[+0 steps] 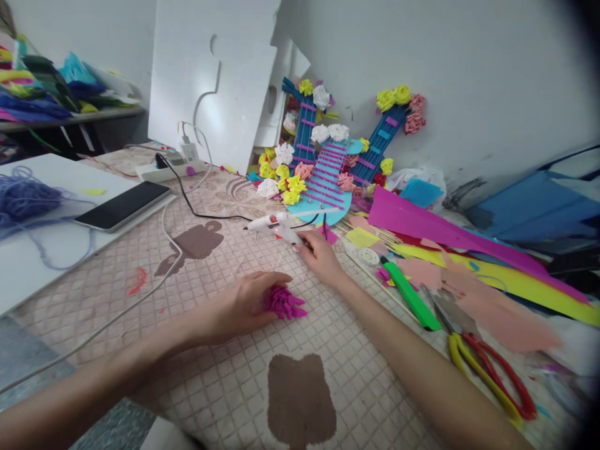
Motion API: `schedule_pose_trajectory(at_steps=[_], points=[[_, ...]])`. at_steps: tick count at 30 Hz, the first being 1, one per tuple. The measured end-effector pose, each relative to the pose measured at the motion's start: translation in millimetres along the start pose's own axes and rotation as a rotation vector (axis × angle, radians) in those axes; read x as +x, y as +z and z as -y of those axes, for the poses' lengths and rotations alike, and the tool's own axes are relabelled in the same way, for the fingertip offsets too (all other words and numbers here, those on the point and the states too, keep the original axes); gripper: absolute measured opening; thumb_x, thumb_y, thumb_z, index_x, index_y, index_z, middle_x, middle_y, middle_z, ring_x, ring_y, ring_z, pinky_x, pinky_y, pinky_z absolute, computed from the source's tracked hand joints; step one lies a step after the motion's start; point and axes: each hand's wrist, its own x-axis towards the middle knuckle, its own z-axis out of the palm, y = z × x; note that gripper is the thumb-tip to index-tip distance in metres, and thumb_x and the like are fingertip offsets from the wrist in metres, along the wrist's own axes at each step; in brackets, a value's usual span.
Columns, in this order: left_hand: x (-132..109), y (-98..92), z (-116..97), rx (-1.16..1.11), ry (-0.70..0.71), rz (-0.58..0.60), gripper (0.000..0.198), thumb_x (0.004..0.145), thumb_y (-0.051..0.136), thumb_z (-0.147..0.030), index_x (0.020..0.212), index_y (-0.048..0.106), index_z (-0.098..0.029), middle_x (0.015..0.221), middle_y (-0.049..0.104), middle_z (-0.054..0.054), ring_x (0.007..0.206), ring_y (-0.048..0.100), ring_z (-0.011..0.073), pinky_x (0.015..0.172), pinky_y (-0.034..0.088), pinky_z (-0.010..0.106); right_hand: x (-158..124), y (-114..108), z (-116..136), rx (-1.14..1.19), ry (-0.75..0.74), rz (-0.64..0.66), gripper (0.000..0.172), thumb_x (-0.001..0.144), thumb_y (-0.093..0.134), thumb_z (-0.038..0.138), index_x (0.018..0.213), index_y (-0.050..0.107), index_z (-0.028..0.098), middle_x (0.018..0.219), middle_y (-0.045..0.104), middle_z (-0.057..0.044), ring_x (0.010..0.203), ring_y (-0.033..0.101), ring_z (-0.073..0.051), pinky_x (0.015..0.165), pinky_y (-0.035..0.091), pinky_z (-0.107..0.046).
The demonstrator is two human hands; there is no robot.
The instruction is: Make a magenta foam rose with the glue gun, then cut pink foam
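Curled around a magenta paper flower, my left hand rests low over the tiled-pattern tablecloth, its fingers closed on the flower's left side. Farther forward and to the right, my right hand grips the handle of a white hot glue gun. The gun's dark nozzle points left and a small red light glows on its body. A white glue stick sticks out behind it to the right. Behind the gun leans a blue craft piece with purple strips and yellow, white and pink paper flowers.
Scissors, a green cutter and coloured paper sheets lie on the right. At left are a phone, purple yarn and a white board. Cords run from a power strip across the table.
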Motion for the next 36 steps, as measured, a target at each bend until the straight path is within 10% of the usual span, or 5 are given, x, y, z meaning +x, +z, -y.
schedule_pose_trajectory(at_steps=[10, 36], points=[[1, 14.1, 8, -0.009, 0.095, 0.019, 0.048, 0.077, 0.064, -0.018, 0.122, 0.048, -0.023, 0.11, 0.06, 0.007, 0.102, 0.057, 0.022, 0.089, 0.047, 0.037, -18, 3, 13, -0.069, -0.062, 0.054, 0.04, 0.089, 0.052, 0.027, 0.128, 0.049, 0.018, 0.117, 0.06, -0.013, 0.106, 0.052, -0.027, 0.094, 0.041, -0.045], [3, 9.4, 8, -0.054, 0.108, 0.09, 0.052, 0.079, 0.064, -0.018, 0.127, 0.046, -0.024, 0.115, 0.058, 0.007, 0.105, 0.056, 0.0213, 0.092, 0.046, 0.037, -17, 2, 16, -0.03, 0.039, -0.054, 0.02, 0.083, 0.057, 0.023, 0.103, 0.058, 0.019, 0.099, 0.062, -0.01, 0.097, 0.056, -0.025, 0.084, 0.046, -0.04]])
